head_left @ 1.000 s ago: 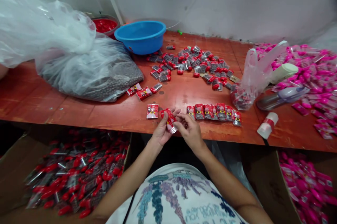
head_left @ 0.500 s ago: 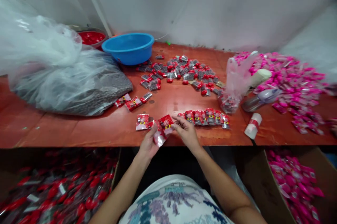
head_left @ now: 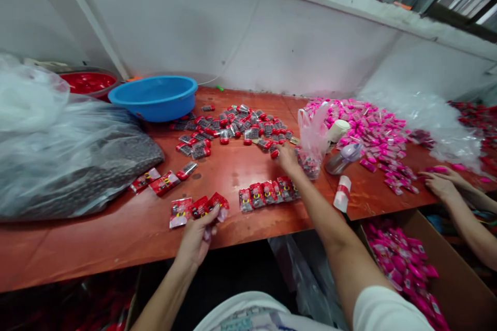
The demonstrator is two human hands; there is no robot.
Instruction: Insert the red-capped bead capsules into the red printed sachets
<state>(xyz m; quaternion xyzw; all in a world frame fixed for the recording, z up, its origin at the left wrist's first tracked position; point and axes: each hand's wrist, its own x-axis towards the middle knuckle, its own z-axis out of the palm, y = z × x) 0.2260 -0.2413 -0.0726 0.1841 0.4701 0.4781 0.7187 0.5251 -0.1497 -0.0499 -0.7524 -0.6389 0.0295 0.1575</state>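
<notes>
My left hand (head_left: 196, 240) pinches a red printed plastic packet (head_left: 218, 200) near the table's front edge. Beside that packet, more printed packets (head_left: 180, 213) lie to its left. My right hand (head_left: 288, 160) reaches to the near right edge of a heap of small clear packs with red ends (head_left: 243, 123). Its fingers close at a small red-ended pack (head_left: 275, 154), though the fingertips are partly hidden. Between my arms, a row of filled red packets (head_left: 268, 192) lies side by side.
A blue basin (head_left: 153, 97) and a large clear bag of dark beads (head_left: 85, 160) stand at left. Toward the right are a pink plastic bag (head_left: 310, 139), a bottle (head_left: 344, 159), a white roll (head_left: 342, 192) and a pink heap (head_left: 368, 129). Another person's hands (head_left: 446, 183) work farther right.
My right hand has left the printed packets and moved forward and right to the heap of red-ended packs. My left hand keeps a packet. The view has swung right, bringing another person's hands into sight.
</notes>
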